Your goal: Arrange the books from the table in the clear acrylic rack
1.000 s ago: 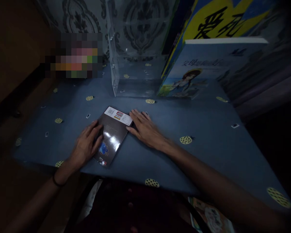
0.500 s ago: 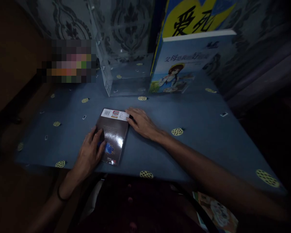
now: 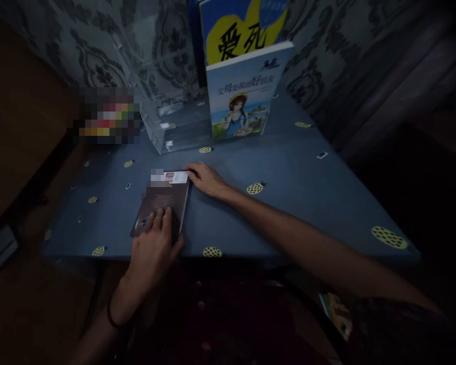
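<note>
A dark brown book [image 3: 163, 195] lies on the cloth-covered table, a white strip with print along its far end. Part of its upper left is pixelated. My left hand [image 3: 154, 248] rests on the book's near end, its fingers stretched out over the cover and the thumb by the right edge. At the far right corner, my right hand [image 3: 207, 180] has thumb and fingers closed on the book's edge.
A clear acrylic stand [image 3: 152, 126] rises at the back. To its right a light blue book [image 3: 247, 96] stands upright before a taller yellow and blue book [image 3: 247, 30]. A pixelated colourful item sits back left. The blue tablecloth [image 3: 289, 203] has pineapple prints.
My left hand has shifted from the book's left side toward the middle of its near end. My right hand stays at the far right corner. The camera view has shifted.
</note>
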A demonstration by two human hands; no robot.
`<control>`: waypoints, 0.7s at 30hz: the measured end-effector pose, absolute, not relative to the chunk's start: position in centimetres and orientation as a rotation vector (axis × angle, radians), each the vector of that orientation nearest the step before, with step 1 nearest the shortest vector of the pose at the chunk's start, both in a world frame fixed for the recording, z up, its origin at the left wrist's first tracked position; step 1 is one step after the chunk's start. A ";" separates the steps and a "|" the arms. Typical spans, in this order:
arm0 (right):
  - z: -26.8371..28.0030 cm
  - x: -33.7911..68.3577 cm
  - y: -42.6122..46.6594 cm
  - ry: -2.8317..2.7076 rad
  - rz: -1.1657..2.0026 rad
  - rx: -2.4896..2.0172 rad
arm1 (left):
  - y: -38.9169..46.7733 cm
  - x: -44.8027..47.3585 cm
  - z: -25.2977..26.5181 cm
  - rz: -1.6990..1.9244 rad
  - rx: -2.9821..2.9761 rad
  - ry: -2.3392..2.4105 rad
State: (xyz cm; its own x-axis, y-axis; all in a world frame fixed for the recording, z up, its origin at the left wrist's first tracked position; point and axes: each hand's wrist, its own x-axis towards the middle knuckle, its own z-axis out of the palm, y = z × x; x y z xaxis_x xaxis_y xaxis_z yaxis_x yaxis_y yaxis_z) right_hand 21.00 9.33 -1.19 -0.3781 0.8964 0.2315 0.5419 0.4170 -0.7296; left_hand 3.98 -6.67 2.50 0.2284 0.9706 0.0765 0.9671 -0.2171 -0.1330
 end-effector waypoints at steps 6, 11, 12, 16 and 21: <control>-0.9 21.1 9.4 -2.014 0.768 -1.212 | -5.7 4.1 5.7 0.223 -2.428 -2.005; -0.7 21.1 9.6 -2.003 0.776 -1.192 | -5.5 3.0 7.0 0.034 -2.571 -2.022; -0.7 21.1 9.6 -1.998 0.779 -1.190 | -5.6 3.0 7.0 0.023 -2.579 -2.020; -0.8 21.1 9.8 -1.961 0.805 -1.166 | -5.7 3.5 6.7 0.066 -2.568 -1.990; -0.9 21.4 10.5 -1.848 0.857 -1.137 | -5.9 4.5 5.9 0.189 -2.460 -1.820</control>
